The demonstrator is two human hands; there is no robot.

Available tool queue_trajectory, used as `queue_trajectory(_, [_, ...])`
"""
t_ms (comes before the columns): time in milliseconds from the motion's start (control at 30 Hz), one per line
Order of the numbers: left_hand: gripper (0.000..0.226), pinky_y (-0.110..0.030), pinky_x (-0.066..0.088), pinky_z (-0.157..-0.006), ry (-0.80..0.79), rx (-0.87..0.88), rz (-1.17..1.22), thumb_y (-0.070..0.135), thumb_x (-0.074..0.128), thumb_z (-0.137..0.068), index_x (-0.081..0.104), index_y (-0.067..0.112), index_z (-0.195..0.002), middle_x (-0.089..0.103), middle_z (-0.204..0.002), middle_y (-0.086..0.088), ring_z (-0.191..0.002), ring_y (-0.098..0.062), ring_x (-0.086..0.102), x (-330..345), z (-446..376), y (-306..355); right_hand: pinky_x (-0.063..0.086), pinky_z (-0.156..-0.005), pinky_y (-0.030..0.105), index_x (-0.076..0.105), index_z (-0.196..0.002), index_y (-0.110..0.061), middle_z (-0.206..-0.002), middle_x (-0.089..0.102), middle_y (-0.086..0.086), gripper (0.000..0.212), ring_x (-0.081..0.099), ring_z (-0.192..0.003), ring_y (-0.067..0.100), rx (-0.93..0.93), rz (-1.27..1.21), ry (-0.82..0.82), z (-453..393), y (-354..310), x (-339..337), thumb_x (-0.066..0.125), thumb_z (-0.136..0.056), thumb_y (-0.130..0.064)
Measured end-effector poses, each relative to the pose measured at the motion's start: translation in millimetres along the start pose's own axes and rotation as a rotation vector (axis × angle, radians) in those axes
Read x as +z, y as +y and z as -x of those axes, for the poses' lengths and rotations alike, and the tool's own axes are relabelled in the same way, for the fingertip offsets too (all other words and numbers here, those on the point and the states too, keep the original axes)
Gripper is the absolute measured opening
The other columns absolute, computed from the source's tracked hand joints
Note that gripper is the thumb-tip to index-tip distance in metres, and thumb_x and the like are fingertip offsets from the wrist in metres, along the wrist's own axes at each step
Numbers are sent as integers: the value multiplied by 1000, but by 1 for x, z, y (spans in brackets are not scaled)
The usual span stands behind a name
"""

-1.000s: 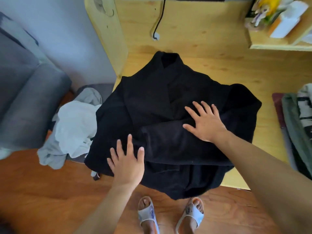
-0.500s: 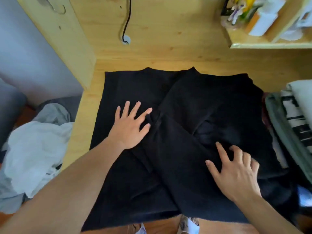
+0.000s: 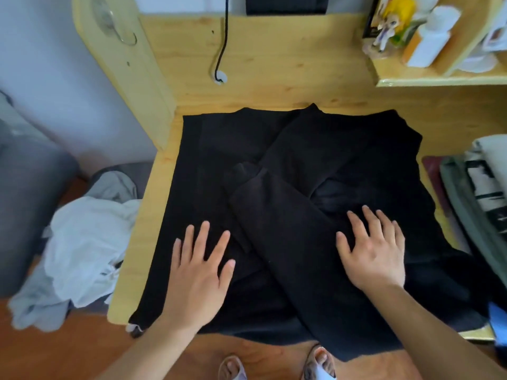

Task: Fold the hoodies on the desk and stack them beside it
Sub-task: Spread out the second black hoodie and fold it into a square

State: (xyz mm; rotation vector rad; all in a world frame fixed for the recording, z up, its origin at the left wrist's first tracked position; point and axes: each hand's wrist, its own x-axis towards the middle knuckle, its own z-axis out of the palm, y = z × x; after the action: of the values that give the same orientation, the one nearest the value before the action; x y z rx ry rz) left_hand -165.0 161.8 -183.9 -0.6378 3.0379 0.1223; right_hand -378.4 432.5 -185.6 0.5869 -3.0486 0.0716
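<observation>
My left hand [image 3: 199,266] and right hand [image 3: 374,250], fingers flat and gripping nothing, smooth the black fleece hoodie [image 3: 288,193] on the pale wooden counter [image 3: 153,204]; next I'd fold the body over.

no writing can be read anywhere here. the striped cloth [image 3: 482,185] at the right shows dark marks, and the box [image 3: 371,20] on the shelf [image 3: 439,80] carries print, but both are too blurred to read.

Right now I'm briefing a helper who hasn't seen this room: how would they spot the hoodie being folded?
Find the yellow wooden desk. The black hoodie lies spread across its near half, sleeves crossed, under both flat hands. It is the only black garment, unlike the pale clothes heaped off the desk's left edge.
</observation>
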Motion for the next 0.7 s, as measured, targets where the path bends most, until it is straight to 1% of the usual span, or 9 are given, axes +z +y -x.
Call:
queue_trajectory(100, [61,-56,25,-122,-71,-83,-18,56,23,-105,32,30,-159,21,-168,-9,-156,-34,15,18,57,-22,21,-121,53,56,-141,-13,-151,48,12,61,33,-144,32,-6,-65,60,3,-2,-1,33,-97,-48])
queue_trajectory(233, [69,-61,29,-114,22,-483,181,57,37,-94,46,23,-153,35,-158,-21,-145,-45,31,17,106,-13,14,-120,60,49,-147,-15,-154,44,13,60,28,-147,36,28,-80,-8,11,-13,-10,33,-98,-44])
queue_trajectory(300, [81,-62,37,-109,140,-748,426,68,47,-84,50,16,-147,45,-147,-24,-135,-46,41,21,124,-6,22,-117,57,58,-139,-11,-148,49,16,50,35,-140,39,44,-272,98,37,-19,-21,47,-96,-36])
queue_trajectory(367, [87,-58,45,-106,180,-1106,895,73,64,-80,43,20,-145,52,-137,-17,-125,-41,53,11,127,5,31,-111,48,64,-126,-7,-137,54,16,35,44,-127,38,112,-451,213,83,-22,-30,58,-94,-22])
queue_trajectory(433, [69,-51,51,-102,193,-1413,1393,43,75,-90,38,21,-144,58,-128,-13,-110,-34,65,-5,114,18,31,-105,43,66,-115,-5,-126,55,19,29,45,-117,38,322,-595,212,131,-25,-37,61,-90,-20])
queue_trajectory(533, [44,-46,55,-99,128,-1499,1780,31,69,-97,49,15,-133,69,-115,-11,-101,-28,70,-26,95,24,40,-98,46,61,-102,-8,-109,57,19,37,50,-109,36,919,-832,74,172,-17,-27,63,-86,-41])
queue_trajectory(600, [36,-44,54,-96,36,-1542,1879,34,65,-99,56,11,-125,70,-107,-10,-97,-27,68,-34,90,21,50,-86,43,58,-102,-11,-98,60,12,47,59,-93,31,1185,-1193,31,171,-11,-28,66,-84,-53])
queue_trajectory(667, [40,-43,56,-91,-82,-1569,1823,39,64,-99,58,7,-121,72,-105,-14,-95,-28,70,-39,89,17,53,-84,45,60,-114,-15,-103,67,5,35,65,-94,26,1331,-1675,-96,157,-6,-36,67,-94,-42])
queue_trajectory(700, [42,-42,56,-90,-109,-1568,1794,39,64,-99,58,4,-121,72,-105,-15,-94,-27,71,-39,90,14,54,-83,46,61,-118,-16,-106,68,4,29,66,-97,26,1358,-1774,-132,148,-3,-40,67,-96,-34])
